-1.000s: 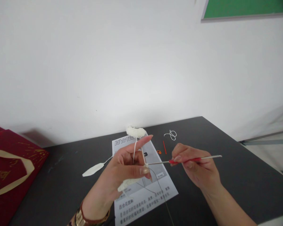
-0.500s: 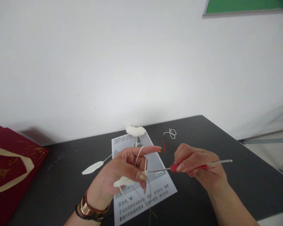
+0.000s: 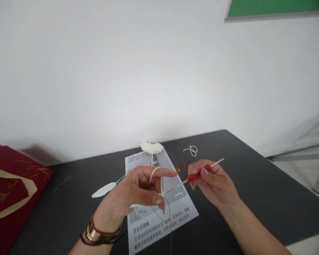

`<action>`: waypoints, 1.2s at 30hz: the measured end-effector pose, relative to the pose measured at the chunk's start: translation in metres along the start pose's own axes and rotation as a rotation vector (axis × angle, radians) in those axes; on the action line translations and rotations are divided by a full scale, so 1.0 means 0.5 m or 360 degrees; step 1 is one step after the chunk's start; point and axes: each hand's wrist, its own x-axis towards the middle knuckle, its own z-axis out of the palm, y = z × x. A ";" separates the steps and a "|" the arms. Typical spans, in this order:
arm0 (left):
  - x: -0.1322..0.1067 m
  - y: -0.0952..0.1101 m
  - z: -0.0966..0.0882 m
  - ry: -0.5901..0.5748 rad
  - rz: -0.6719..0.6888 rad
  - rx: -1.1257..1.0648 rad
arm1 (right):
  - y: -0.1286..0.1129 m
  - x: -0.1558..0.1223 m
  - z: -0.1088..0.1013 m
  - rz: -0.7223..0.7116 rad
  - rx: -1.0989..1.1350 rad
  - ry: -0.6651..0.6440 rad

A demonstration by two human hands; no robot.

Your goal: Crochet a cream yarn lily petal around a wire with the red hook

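My left hand [image 3: 130, 194] pinches the crochet piece [image 3: 162, 194] above the sheet [image 3: 180, 209], yarn [image 3: 152, 173] looped over my index finger (looks taut). My right hand [image 3: 215, 184] grips the crochet hook [image 3: 199, 174], tip at the piece; slack yarn or a slipping pinch could drop the loop

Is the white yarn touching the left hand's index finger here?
Touching. The head view shows the white yarn looped over the outstretched index finger of the left hand, lying directly on the skin.

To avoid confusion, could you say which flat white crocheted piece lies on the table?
The petal left of the sheet; the left hand pinches the other piece.
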 end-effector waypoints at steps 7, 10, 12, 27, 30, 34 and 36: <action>0.001 0.000 0.005 0.0072 -0.0057 0.0113 | -0.003 -0.001 -0.001 -0.0056 -0.0009 0.0013; 0.004 -0.002 0.006 0.0119 -0.0041 0.0240 | 0.007 -0.002 -0.001 0.0075 0.0094 0.0069; 0.009 -0.006 0.007 0.0232 -0.0004 0.0377 | 0.017 -0.001 0.003 0.0192 0.0164 0.0134; 0.042 -0.033 0.042 0.0637 0.0158 0.0270 | 0.042 0.007 0.025 0.0272 0.0176 0.0390; 0.036 -0.033 0.043 0.0588 0.0144 0.0249 | 0.045 0.008 0.022 0.0337 0.0284 0.0378; 0.029 -0.028 0.039 0.0432 0.0178 0.0280 | 0.047 0.010 0.020 0.0456 0.0387 0.0383; 0.030 -0.028 0.038 0.0429 0.0162 0.0305 | 0.047 0.010 0.021 0.0481 0.0393 0.0386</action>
